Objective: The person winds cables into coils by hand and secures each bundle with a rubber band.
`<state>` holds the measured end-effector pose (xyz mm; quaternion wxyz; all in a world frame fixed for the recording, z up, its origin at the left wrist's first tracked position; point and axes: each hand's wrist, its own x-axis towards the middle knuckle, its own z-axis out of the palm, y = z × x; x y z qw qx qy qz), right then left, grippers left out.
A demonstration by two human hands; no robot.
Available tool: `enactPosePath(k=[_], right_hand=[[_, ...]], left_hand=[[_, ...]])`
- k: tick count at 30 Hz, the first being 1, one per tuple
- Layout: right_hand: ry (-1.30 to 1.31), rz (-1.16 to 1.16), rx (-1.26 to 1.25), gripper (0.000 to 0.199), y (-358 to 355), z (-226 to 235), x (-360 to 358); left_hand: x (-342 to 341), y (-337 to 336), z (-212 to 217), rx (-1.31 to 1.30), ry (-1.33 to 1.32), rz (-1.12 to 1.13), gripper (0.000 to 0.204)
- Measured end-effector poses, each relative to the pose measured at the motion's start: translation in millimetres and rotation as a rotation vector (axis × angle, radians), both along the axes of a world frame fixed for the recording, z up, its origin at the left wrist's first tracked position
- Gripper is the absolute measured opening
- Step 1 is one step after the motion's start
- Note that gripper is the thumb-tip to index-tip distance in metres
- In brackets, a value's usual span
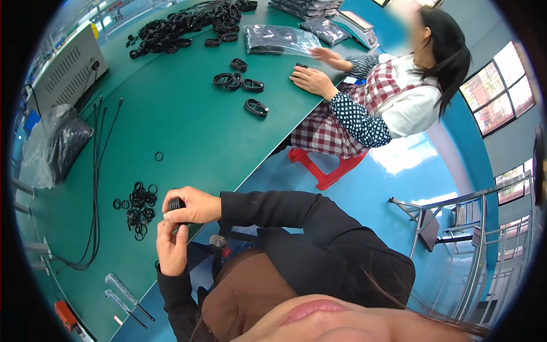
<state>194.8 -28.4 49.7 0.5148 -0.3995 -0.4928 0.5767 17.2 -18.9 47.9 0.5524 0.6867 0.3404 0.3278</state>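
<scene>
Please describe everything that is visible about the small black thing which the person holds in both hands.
The black bundle is small, dark and looks like rubber or coiled cable; only its ribbed end shows, because the right hand wraps over it from above. The left hand reaches up from below, its fingertips meeting the underside. It is held just above the near edge of the green table, close to a loose pile of small black rings. Its full shape cannot be told.
</scene>
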Motion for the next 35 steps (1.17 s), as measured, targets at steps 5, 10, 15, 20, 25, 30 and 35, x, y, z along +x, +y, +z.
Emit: enactPosePath(k=[5, 10, 15, 20, 25, 30, 35], right_hand=[[-0.083, 0.039, 0.023, 0.026, -3, 8, -12], [0.003, 0.113, -0.154, 0.028, -8, 9, -8], [-0.059, 0.047, -0.034, 0.03, -10, 6, -10], [-0.196, 0.049, 0.061, 0.034, -12, 4, -6], [-0.142, 0.086, -0.024, 0.034, -12, 9, -1], [0.15, 0.232, -0.112, 0.07, -5, -10, 15], [0.426, 0.201, -0.287, 0.08, 8, -18, 13]], left_hand=[[-2, 8, -8, -0.36, -0.249, -0.277, 0.035], [-4, 9, -13, -0.417, -0.262, -0.338, 0.033], [-7, 7, -15, -0.334, -0.188, -0.365, 0.032], [0, -3, -16, -0.414, -0.201, -0.273, 0.033], [8, -3, -11, -0.413, -0.244, -0.278, 0.031], [10, -1, -14, -0.392, -0.15, -0.207, 0.022], [10, 4, -2, -0.56, -0.244, -0.213, 0.021]])
